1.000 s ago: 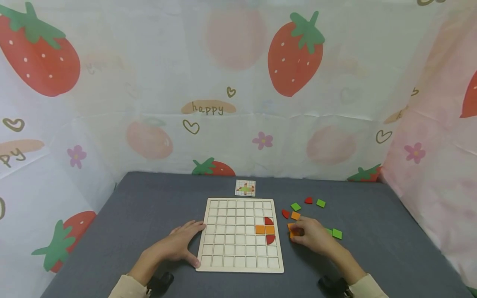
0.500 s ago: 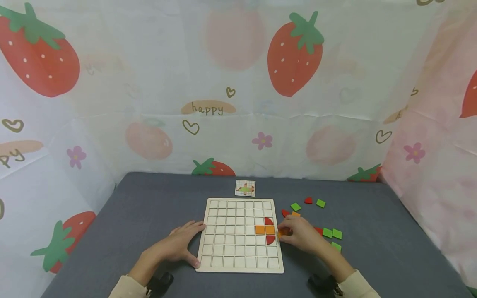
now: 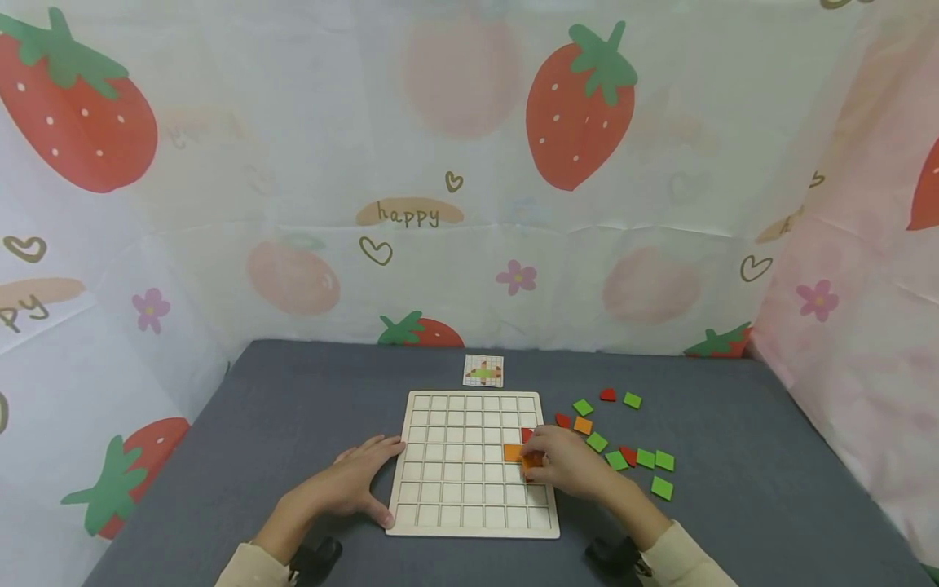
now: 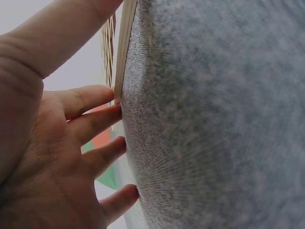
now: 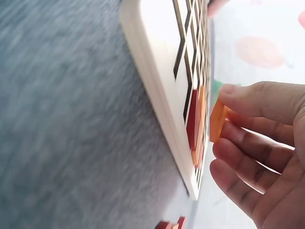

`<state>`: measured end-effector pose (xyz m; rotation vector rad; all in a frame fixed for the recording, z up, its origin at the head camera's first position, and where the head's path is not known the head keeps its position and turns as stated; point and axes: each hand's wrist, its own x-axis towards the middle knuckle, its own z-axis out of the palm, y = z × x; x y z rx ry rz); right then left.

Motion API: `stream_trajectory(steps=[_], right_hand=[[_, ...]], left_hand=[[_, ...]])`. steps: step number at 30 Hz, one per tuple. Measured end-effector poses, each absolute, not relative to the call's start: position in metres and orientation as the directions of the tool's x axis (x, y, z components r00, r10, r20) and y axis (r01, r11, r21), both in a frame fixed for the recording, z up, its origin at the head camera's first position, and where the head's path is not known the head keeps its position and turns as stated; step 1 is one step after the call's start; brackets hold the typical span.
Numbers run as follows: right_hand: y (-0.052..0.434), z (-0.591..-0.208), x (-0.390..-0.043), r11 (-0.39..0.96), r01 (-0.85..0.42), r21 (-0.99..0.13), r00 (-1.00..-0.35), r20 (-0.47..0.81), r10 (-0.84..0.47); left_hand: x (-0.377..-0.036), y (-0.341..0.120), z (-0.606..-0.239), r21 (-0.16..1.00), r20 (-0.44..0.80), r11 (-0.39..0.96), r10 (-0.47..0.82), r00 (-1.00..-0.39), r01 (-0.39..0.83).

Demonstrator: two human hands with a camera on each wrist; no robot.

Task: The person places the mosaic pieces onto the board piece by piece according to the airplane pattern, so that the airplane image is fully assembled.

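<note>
Grid board (image 3: pixel 469 465) flat on grey table (image 3: pixel 220 456), my left hand (image 3: pixel 352 481) lies open, bracing its left edge. Right hand (image 3: pixel 565 465) pinches orange tile (image 5: pixel 217 120) over the right-side cells; best kept level, squared to an empty cell.

Bare hands, cream sleeves (image 3: pixel 253 568) at both wrists, with black wrist-worn cameras (image 3: pixel 317 558)

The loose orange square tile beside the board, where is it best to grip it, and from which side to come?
Pinch the orange square tile by two opposite edges, coming from above. It lies flat on the grey table, so only its thin sides offer purchase. The red piece sits close on its left, so its near and far edges look freer.
</note>
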<state>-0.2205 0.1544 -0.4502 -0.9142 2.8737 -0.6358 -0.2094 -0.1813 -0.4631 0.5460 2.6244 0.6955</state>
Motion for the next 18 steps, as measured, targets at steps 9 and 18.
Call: stream_trajectory(steps=[9, 18], right_hand=[[0.14, -0.452, -0.223, 0.714, -0.59, -0.377, -0.781, 0.041, -0.623], [0.132, -0.457, -0.222, 0.717, -0.623, -0.312, -0.767, 0.062, -0.639]], left_hand=[[-0.21, -0.183, -0.465, 0.529, -0.242, 0.801, 0.46, -0.854, 0.281], [-0.211, -0.184, -0.466, 0.522, -0.236, 0.801, 0.466, -0.853, 0.293]])
